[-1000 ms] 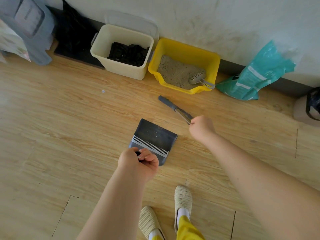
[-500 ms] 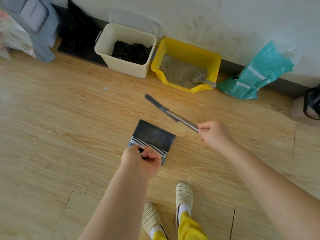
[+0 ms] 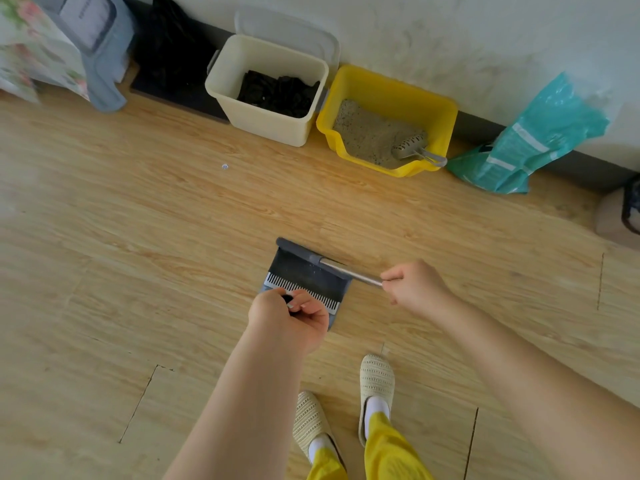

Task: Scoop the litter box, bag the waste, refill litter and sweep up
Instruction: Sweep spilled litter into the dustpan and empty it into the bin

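Note:
A dark grey dustpan point(image 3: 304, 275) with a comb of white teeth lies on the wooden floor. My left hand point(image 3: 289, 317) grips its handle at the near end. My right hand point(image 3: 414, 287) holds the metal shaft of a broom point(image 3: 332, 264), whose dark head lies along the dustpan's far lip. By the wall stands the yellow litter box point(image 3: 440, 109) filled with grey litter, a metal scoop point(image 3: 414, 150) resting in its right corner. Left of it is a cream bin point(image 3: 263, 123) holding a black bag. A teal litter bag point(image 3: 530, 140) leans on the wall at the right.
A small white speck point(image 3: 225, 166) lies on the floor left of the bins. Grey and flowered bags point(image 3: 93, 46) sit at the far left, black plastic point(image 3: 169, 53) beside them. My slippered feet point(image 3: 375, 382) stand just behind the dustpan. A dark-handled object point(image 3: 623, 216) is at the right edge.
My right hand has swung the broom head leftwards and towards me, from the open floor onto the dustpan's far lip. My left hand keeps its hold on the dustpan.

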